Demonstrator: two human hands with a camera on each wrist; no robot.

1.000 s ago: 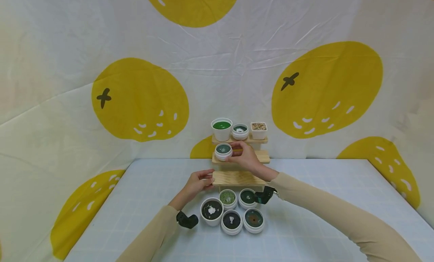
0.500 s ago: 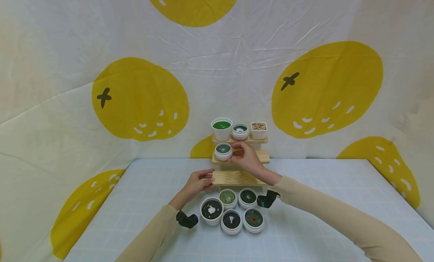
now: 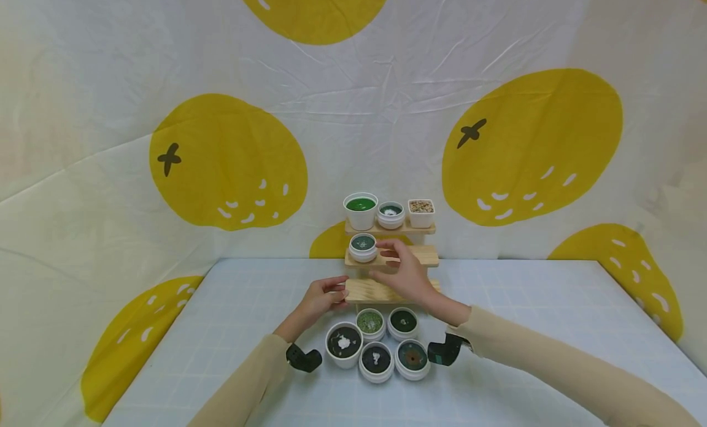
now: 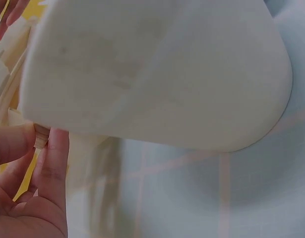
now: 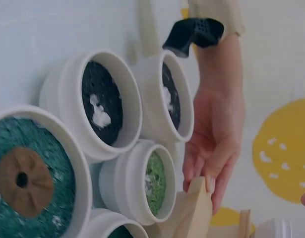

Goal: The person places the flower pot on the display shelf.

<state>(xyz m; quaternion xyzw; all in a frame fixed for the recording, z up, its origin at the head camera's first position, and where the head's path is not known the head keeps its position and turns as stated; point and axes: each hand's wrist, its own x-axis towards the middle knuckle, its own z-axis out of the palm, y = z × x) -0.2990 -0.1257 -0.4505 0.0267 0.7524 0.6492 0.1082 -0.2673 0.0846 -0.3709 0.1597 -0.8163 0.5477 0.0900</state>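
Note:
A three-tier wooden stand (image 3: 367, 290) stands at the table's far side. My left hand (image 3: 320, 299) pinches the left end of its lowest shelf; in the left wrist view, thumb and fingers (image 4: 53, 168) hold the wood's edge. On the middle shelf's left end sits a round white pot (image 3: 363, 249) with a dark teal filling. My right hand (image 3: 409, 276) hovers just right of that pot, thumb and fingers spread with nothing between them. The top shelf bears a white cup with a green filling (image 3: 361, 210), a small round pot (image 3: 391, 215) and a square pot of pebbly bits (image 3: 422, 213).
Several white pots stand bunched on the table before the stand, among them a dark-filled cup (image 3: 344, 345), a green-filled pot (image 3: 370, 324) and one with a brown ring-shaped centre (image 3: 412, 359). Behind hangs a white cloth (image 3: 375, 145) with yellow fruit prints.
My right hand has let go of the pot on the middle shelf and drawn back toward the lower right, its thumb dropping away. The left hand has stayed on the lowest shelf.

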